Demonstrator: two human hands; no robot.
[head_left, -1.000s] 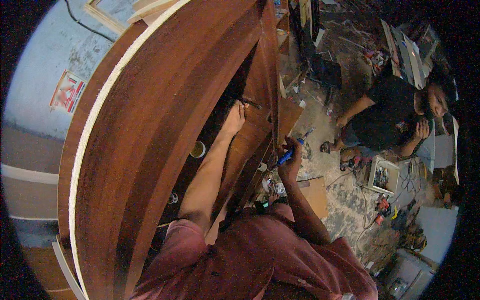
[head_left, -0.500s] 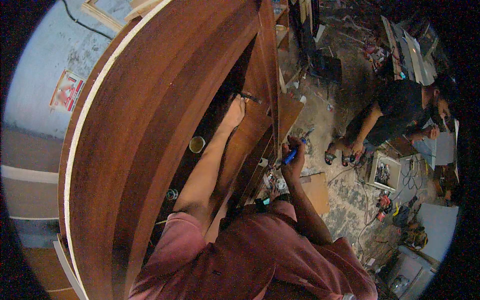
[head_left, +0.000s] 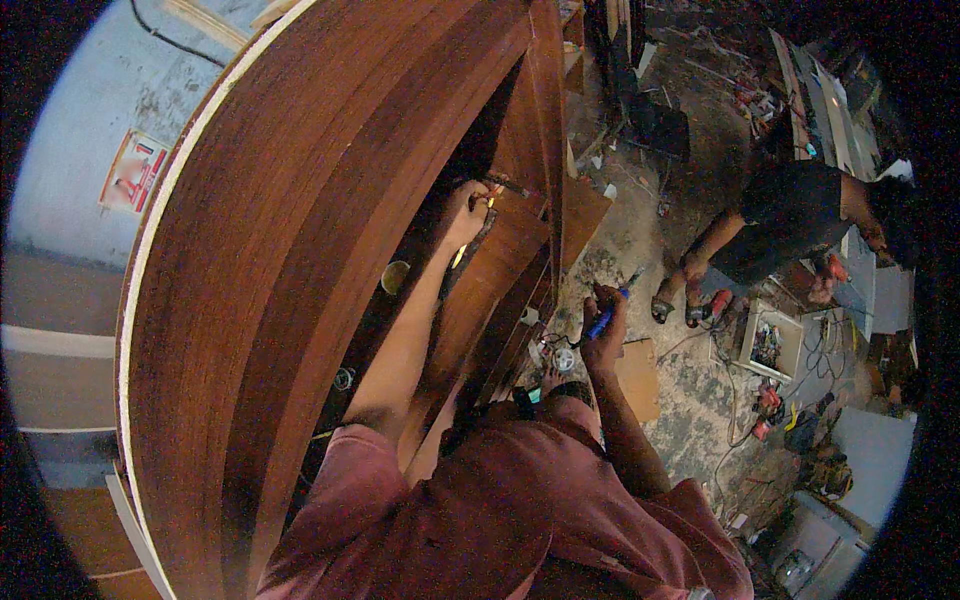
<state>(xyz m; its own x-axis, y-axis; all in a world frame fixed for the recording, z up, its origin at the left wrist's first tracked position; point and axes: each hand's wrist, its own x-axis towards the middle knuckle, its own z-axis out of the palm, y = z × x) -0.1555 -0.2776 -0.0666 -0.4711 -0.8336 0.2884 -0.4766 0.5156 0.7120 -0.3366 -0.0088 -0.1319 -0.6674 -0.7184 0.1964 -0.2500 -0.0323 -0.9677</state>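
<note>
Brown cabinet (head_left: 290, 230): left of and around the left fingers; its large pale-edged panel rises beside the forearm, and a dark opening leaves just enough room for the arm to reach inside.
Clear round piece (head_left: 344, 379): well below the left fingers, beside the upper arm; too small to identify.
Round pale container (head_left: 396, 278): inside the opening, left of and below the left fingers, apart from them; probably set there to stay clear of the arm.
Left hand (head_left: 465, 215): fingers bent and drawn in narrow at the inner panel, near the dark strip; I cannot tell whether they grip anything. The bend suggests bracing or feeling by touch.
Dark strip (head_left: 520, 186): just right of the left fingertips, lying against the inner brown surface.
Right hand (head_left: 605, 335): outside the cabinet, fingers wrapped around a blue-handled tool (head_left: 601, 323), its tip pointing up and away; held in the open, likely to keep it ready and off the wood.
Brown flat sheet (head_left: 638, 380): on the floor below and right of the right fingers.
Pale box (head_left: 746, 345): farther right of those fingers, loose small pieces inside, seemingly gathered there for easy reach.
Co-worker (head_left: 790, 225): bending, well right of both hands.
</note>
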